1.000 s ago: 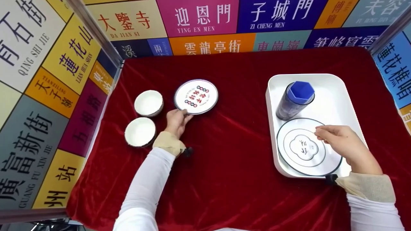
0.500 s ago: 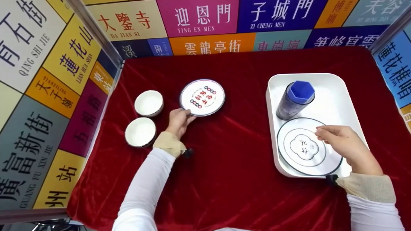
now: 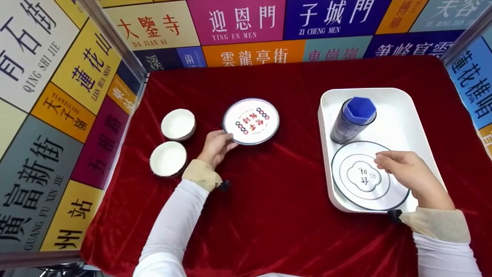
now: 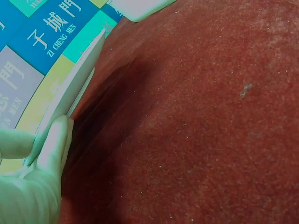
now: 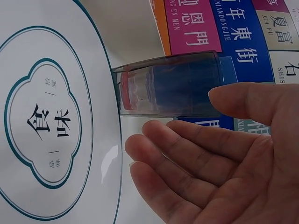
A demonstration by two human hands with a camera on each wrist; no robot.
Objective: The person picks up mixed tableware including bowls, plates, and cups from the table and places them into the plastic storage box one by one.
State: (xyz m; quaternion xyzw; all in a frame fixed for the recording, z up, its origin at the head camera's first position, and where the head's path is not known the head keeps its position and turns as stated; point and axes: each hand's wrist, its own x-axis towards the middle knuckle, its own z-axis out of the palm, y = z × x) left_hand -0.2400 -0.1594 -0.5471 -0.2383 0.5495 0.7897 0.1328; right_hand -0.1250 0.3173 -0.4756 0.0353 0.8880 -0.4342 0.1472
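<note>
My left hand [image 3: 217,147] pinches the near left rim of a small white plate [image 3: 251,121] with a blue edge and red lettering. In the left wrist view the plate [image 4: 70,93] is tilted above the cloth, its rim between thumb and fingers of the hand [image 4: 35,177]. Over the right side of a larger white plate [image 3: 363,177], my right hand [image 3: 413,173] hovers with relaxed fingers and holds nothing. That plate lies in a white tray [image 3: 411,115], beside a dark clear cup [image 3: 342,127] with a blue hexagonal piece [image 3: 360,109] in its top.
Two white bowls, one [image 3: 178,124] behind the other [image 3: 168,158], stand left of my left hand. A red cloth [image 3: 276,200] covers the table. Panels with printed lettering [image 3: 250,19] rise along the back and both sides.
My left hand has carried the small plate to the right and slightly nearer, away from the bowls. The right hand has hardly moved.
</note>
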